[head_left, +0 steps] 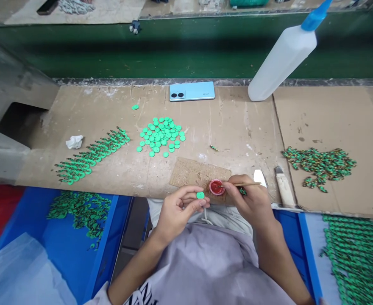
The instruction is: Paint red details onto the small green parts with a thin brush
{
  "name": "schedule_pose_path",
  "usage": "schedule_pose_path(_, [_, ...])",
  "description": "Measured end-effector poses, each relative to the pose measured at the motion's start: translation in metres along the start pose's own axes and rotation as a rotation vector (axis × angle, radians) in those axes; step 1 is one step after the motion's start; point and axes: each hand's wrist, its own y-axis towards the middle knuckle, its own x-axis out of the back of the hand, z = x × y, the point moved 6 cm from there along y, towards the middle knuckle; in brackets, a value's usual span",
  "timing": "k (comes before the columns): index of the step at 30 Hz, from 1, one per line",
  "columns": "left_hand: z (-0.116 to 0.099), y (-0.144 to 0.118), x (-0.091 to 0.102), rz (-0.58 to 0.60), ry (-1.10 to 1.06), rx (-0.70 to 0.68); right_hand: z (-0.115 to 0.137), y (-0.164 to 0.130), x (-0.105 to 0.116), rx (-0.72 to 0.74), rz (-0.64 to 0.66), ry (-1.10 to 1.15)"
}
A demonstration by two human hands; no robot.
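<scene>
Between the thumb and fingers of my left hand (180,209) is a small round green disc (200,195), its flat face turned up. My right hand (251,199) pinches a thin wooden stick (248,184), whose tip reaches into a small round pot of red paste (217,187). Under the pot lies a rough piece of brown board (186,173). A small dark green piece (243,191) shows by the right fingers, partly hidden. Beyond my left hand, many loose green discs (161,134) lie in a pile.
Rows of green discs with patterned pieces (93,156) stand at left, near crumpled white paper (74,142). A phone (193,91) and tilted white bottle (282,63) are at the back. Small patterned pieces (321,164) and a scraper (284,186) lie right. Blue bins (75,245) flank me.
</scene>
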Motion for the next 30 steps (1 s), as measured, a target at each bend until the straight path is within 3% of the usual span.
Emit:
schedule_pose_path(4, [0.001, 0.000, -0.001, 0.015, 0.018, 0.011, -0.003, -0.004, 0.002, -0.026, -0.003, 0.038])
schedule_pose_path(9, [-0.002, -0.002, -0.003, 0.022, 0.054, -0.031, -0.013, -0.018, 0.016, -0.125, -0.128, 0.159])
schedule_pose_path(16, [0.000, 0.003, 0.001, -0.040, 0.183, -0.118, -0.005, -0.009, 0.002, -0.106, 0.082, 0.182])
schedule_pose_path(19, [-0.001, 0.003, -0.002, -0.006, 0.211, -0.140, -0.004, -0.008, -0.002, -0.119, 0.118, 0.215])
schedule_pose_path(30, [-0.006, 0.003, -0.003, -0.001, 0.246, -0.163, -0.008, -0.012, 0.003, -0.136, 0.082, 0.294])
